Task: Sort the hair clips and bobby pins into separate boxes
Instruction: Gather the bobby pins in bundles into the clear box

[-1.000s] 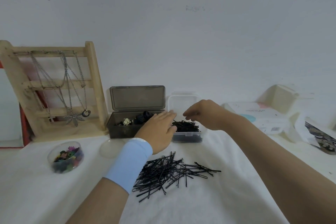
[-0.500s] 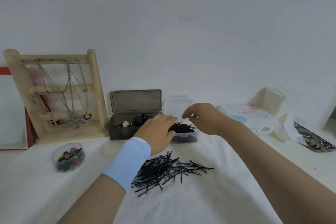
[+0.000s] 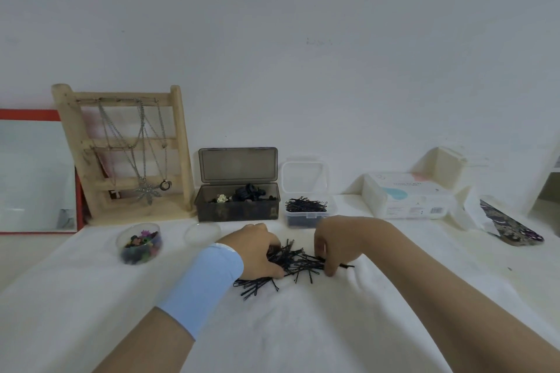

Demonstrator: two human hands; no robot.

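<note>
Nearest the camera, on the white cloth (image 3: pixel 303 327), lies a heap of loose bobby pins (image 3: pixel 295 262), and both hands are down in it. The left hand (image 3: pixel 257 251), with a pale blue wristband (image 3: pixel 206 281) behind it, has its fingers curled over the heap's left side and its thumb tucked under, gripping pins. The right hand (image 3: pixel 339 244) pinches pins at the heap's right edge between its bent fingers and thumb. Further off to the left stand a round clear tub (image 3: pixel 140 244) of coloured clips and a clear round lid (image 3: pixel 203 233). Beyond the hands, a dark box (image 3: pixel 238 209) with its lid raised holds hair clips (image 3: pixel 251 192); just to its right, a small clear box (image 3: pixel 307 215) is heaped with black pins. Against the wall are a wooden necklace stand (image 3: pixel 127 154), a red-framed mirror (image 3: pixel 33 172) and a pack of wipes (image 3: pixel 406 197).
</note>
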